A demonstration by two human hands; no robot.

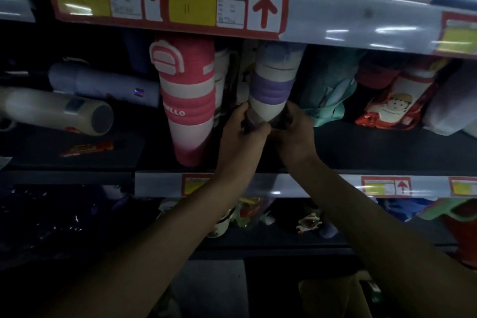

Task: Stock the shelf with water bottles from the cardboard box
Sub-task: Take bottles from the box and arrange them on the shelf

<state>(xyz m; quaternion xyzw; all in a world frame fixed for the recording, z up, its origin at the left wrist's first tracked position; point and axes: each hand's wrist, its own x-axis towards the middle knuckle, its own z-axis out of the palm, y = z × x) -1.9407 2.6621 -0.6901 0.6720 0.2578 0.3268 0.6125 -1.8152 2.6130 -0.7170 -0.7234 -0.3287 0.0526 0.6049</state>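
Down by my elbows, in the dark at the bottom, lies something brown that may be the cardboard box (333, 292), too dim to be sure. Past the shelf (157, 184) rail, my left hand (241, 131) and right hand (295, 134) meet at the foot of the purple-and-white water bottle (271, 85). The fingers of both curl round its base from either side, thumbs toward me. The bottle stands nearly upright, its top leaning slightly right under the price label strip (263, 11). I cannot tell whether its base touches the shelf board. Just left of it stands a pink-and-white bottle (188, 100), and farther left a white bottle (59, 111) lies on its side.
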